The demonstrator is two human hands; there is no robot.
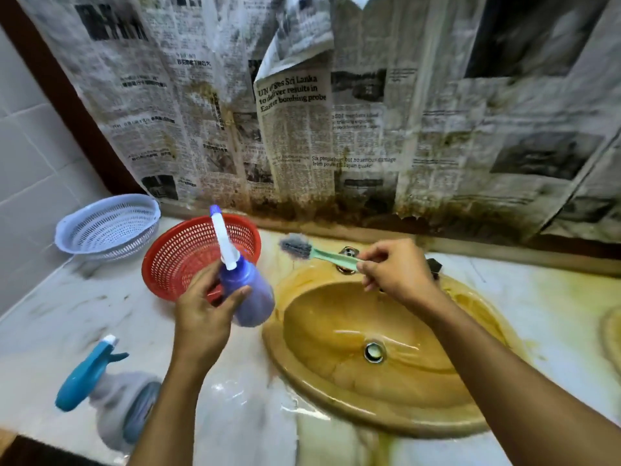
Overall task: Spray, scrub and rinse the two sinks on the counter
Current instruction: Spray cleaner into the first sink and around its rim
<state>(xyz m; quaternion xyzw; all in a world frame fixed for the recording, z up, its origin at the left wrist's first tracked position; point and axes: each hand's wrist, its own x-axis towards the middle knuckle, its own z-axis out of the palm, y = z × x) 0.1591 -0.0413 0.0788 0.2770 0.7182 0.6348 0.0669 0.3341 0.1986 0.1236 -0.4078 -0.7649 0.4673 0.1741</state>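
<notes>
I look down on a pale marble worktop (pixel 84 314) with a yellow-stained oval sink (pixel 336 401) set into it, right of centre. Its chrome drain (pixel 373 351) sits in the middle of the bowl. The rim of a second sink (pixel 612 334) just shows at the far right edge.

My left hand (pixel 201 317) holds a purple bottle (pixel 248 294) in the air, just left of the sink and in front of a red basket (pixel 174 253). The fingers (pixel 205 280) and thumb are curled round the bottle's body. Its white spray head tilts up and away from me.

My right hand (pixel 396 267) is above the back rim of the sink. Its fingers (pixel 373 255) pinch the near end of a brush (pixel 322 255) with a green handle. The brush points left, with its grey bristles out over the worktop behind the sink. The view is too blurred to tell whether the bristles touch the surface.

A pale basket (pixel 107 227) stands behind and to the left of the red one. A blue bottle (pixel 87 375) lies on its side near the front left edge, well apart from the sink. Stained newspaper (pixel 292 129) covers the wall behind, brown and ragged along its lower edge.
</notes>
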